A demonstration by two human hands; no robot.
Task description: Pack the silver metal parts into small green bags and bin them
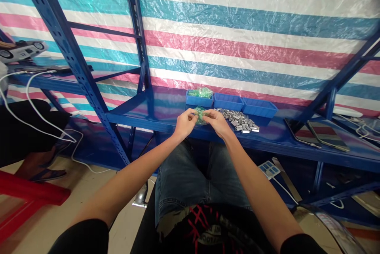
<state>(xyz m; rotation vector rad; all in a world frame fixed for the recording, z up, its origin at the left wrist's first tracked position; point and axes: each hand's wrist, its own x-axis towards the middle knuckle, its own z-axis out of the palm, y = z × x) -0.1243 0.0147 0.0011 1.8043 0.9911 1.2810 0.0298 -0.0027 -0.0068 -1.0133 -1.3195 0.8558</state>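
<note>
Between my two hands is a small clear plastic bag with green contents [200, 115], held above the front of the blue shelf [160, 116]. My left hand [185, 123] pinches its left side between thumb and fingers. On the other side, my right hand [217, 122] is closed on the bag in the same way. What exactly the bag contains is too small to make out. Just right of my right hand lies a loose pile of small silver metal pieces [242, 121]. Behind my hands stands a blue bin [194, 101] heaped with green plastic bags [204, 92].
Two more blue bins, a middle one [228, 102] and a right one [259, 108], stand along the back. Two phones [328, 136] lie at the right. Blue rack posts [74, 56] rise at the sides. Another person's foot [49, 174] shows at left, near a red stool [32, 194].
</note>
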